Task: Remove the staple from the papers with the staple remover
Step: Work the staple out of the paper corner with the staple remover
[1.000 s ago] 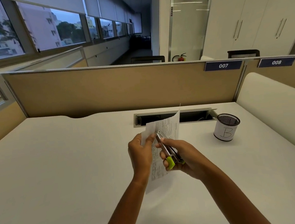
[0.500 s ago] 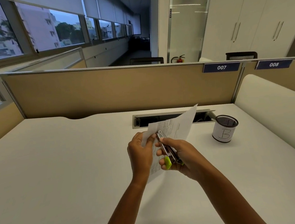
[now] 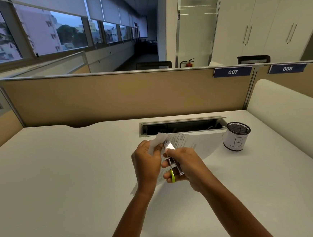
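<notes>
Printed white papers [image 3: 197,145] are held above the white desk [image 3: 63,181] in the middle of the view. My left hand [image 3: 146,162] pinches their upper left corner. My right hand [image 3: 185,166] grips a metal staple remover [image 3: 170,151] with a lime-green end. Its silver tip lies against the papers' corner, right beside my left thumb. The staple itself is too small to make out.
A black mesh pen cup [image 3: 236,139] wrapped in white paper marked "B" stands to the right of the papers. An open cable tray slot [image 3: 182,125] runs behind them. A beige partition [image 3: 113,97] closes off the desk's far edge, and a white divider [image 3: 286,108] stands at the right.
The papers have swung down from nearly upright to lying flatter, spread out to the right toward the cup. Both hands keep their grips; the remover's tip stays at the corner.
</notes>
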Demonstrator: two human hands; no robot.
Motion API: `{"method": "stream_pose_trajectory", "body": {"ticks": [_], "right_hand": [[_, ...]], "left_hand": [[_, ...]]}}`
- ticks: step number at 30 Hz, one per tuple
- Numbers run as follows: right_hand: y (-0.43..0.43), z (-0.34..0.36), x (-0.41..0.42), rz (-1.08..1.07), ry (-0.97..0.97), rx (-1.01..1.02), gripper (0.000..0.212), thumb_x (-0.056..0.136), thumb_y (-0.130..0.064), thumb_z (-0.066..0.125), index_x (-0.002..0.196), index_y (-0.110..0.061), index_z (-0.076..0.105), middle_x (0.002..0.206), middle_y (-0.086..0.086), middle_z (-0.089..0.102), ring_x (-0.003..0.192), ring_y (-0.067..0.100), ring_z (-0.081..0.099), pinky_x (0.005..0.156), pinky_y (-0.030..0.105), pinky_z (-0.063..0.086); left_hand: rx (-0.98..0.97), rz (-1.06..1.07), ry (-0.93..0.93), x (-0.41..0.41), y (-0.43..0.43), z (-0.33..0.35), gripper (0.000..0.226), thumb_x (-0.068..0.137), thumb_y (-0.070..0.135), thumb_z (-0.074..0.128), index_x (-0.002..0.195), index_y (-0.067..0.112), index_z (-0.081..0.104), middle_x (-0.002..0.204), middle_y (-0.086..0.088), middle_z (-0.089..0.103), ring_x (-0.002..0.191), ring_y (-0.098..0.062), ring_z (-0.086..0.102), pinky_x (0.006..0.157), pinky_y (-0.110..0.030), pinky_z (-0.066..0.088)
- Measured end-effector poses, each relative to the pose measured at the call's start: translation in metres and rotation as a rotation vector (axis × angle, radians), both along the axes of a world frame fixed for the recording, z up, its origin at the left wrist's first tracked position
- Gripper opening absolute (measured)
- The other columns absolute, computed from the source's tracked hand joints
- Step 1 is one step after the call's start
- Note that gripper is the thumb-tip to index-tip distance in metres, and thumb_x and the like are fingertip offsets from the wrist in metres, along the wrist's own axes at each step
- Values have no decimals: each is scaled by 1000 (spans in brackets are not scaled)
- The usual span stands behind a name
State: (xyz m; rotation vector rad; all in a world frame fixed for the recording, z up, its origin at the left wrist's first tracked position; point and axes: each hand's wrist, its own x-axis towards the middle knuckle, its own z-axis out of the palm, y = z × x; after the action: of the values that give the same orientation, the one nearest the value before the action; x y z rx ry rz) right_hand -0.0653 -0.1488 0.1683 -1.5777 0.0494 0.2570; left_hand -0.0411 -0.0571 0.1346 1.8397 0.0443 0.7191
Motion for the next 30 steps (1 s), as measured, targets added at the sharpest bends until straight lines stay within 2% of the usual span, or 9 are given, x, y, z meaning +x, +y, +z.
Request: {"method": "stream_pose_trajectory", "body": {"ticks": [3, 6, 8, 11, 14, 18, 23, 27, 30], "right_hand": [[3, -5, 1, -56, -71, -83, 20, 94, -21, 42, 87, -5, 52, 62, 4, 59, 31, 6, 56, 38, 17, 50], [5, -12, 3, -113, -146, -177, 19, 94, -23, 43, 80, -13, 50, 65, 3, 59, 39, 8, 57, 44, 17, 53], [6, -14, 3, -122, -159, -191, 20, 94, -25, 43, 77, -16, 50, 66, 4, 59, 42, 8, 58, 45, 17, 53], [1, -5, 0, -35, -51, -34, 19, 94, -21, 42, 85, -9, 52, 63, 4, 58, 35, 7, 57, 40, 18, 51], [-9, 5, 0, 76, 90, 96, 22, 94, -22, 41, 88, -7, 55, 62, 4, 58, 40, 9, 58, 43, 20, 51], [-18, 7, 3, 123, 184, 191, 25, 94, -25, 43, 87, -7, 58, 53, 1, 61, 41, 10, 59, 43, 20, 51], [-15, 2, 4, 69, 141, 92, 23, 93, -23, 43, 84, -8, 57, 60, 3, 58, 39, 9, 56, 41, 19, 49], [-11, -2, 4, 23, 56, -10, 21, 93, -20, 44, 79, -9, 56, 59, 3, 57, 36, 8, 54, 39, 18, 48], [-11, -10, 8, -57, -60, -163, 23, 93, -20, 44, 76, -9, 55, 60, 4, 58, 38, 9, 55, 42, 20, 49]], "left_hand": [[21, 12, -13, 2, -2, -2, 20, 80, 11, 62, 88, -7, 64, 89, -24, 70, 72, -21, 57, 70, -24, 47], [32, 27, -22, 2, -4, -3, 20, 79, 11, 63, 87, -7, 64, 89, -24, 70, 72, -20, 56, 65, -12, 41], [26, 22, -26, 3, -5, -3, 20, 80, 11, 62, 89, -7, 64, 90, -23, 70, 73, -19, 56, 67, -14, 43], [-31, -13, -7, 3, -3, -2, 23, 81, 14, 61, 94, -4, 63, 92, -17, 69, 77, -20, 59, 73, -24, 49], [-65, -53, 11, 2, -2, -3, 18, 83, 15, 59, 92, 0, 63, 85, -6, 63, 72, -19, 60, 65, -17, 49], [-93, -82, 40, 2, -3, -3, 16, 83, 15, 58, 90, 2, 62, 84, -6, 63, 68, -18, 60, 62, -15, 48], [-29, -41, 0, 2, -4, -6, 18, 81, 13, 60, 89, -4, 63, 86, -17, 67, 71, -20, 58, 64, -17, 47], [1, -14, -29, 1, -5, -7, 17, 81, 10, 61, 87, -6, 63, 86, -22, 68, 70, -20, 57, 61, -10, 41], [37, -3, -77, 0, -7, -4, 15, 80, 8, 62, 85, -5, 64, 82, -21, 68, 69, -15, 57, 60, -13, 47]]}}
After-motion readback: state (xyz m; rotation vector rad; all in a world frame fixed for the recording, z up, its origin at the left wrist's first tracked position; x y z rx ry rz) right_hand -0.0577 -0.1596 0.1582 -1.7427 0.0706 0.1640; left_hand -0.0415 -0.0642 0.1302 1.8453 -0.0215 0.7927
